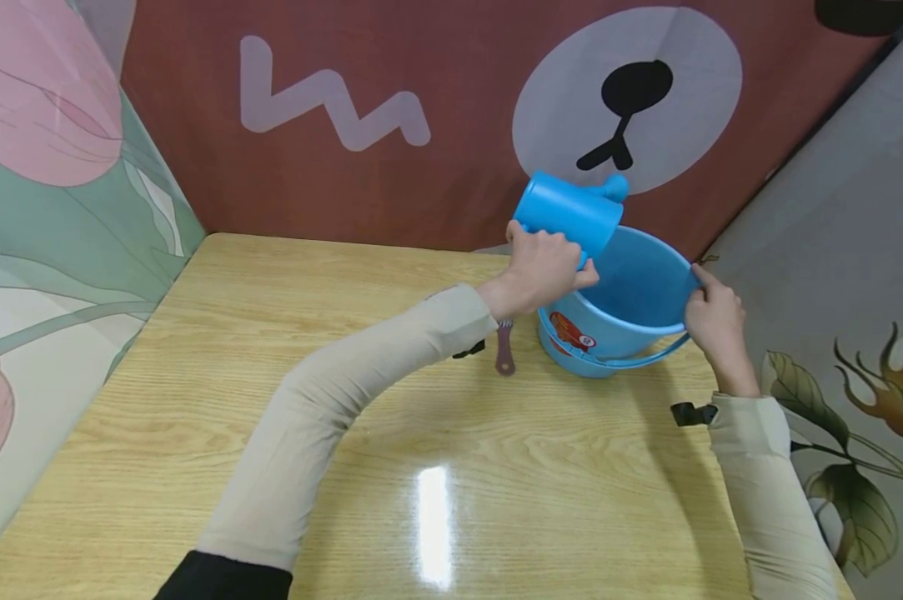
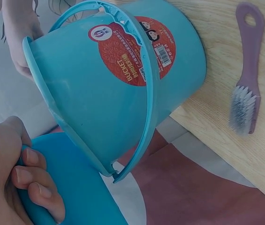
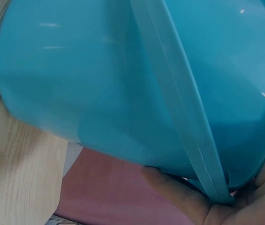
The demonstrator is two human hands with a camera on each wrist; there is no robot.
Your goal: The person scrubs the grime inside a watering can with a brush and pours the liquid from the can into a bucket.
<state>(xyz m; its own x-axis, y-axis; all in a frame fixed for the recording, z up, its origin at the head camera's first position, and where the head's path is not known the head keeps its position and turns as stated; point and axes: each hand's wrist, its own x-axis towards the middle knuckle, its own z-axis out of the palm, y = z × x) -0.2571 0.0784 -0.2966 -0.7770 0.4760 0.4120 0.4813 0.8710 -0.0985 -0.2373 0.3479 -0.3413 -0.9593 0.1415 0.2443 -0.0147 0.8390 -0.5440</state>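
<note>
A light blue plastic bucket (image 1: 594, 329) stands upright near the table's far right corner, its handle hanging down at the front. My right hand (image 1: 715, 321) grips the bucket's rim at the right side, beside the handle's hinge. In my left hand (image 1: 544, 267) is the handle of a brighter blue watering can (image 1: 567, 208), its short spout on the upper side. The can lies tilted over the bucket's left rim, its far end toward the bucket's mouth. Fingers (image 2: 36, 180) curl round the can's handle in the left wrist view. What the can holds is hidden.
A small brush (image 1: 504, 350) with a purple handle and pale bristles lies left of the bucket on the wooden table (image 1: 331, 500). Behind the table hangs a brown cloth (image 1: 459, 100) with a bear's muzzle. A patterned grey cloth (image 1: 834, 250) borders the right side.
</note>
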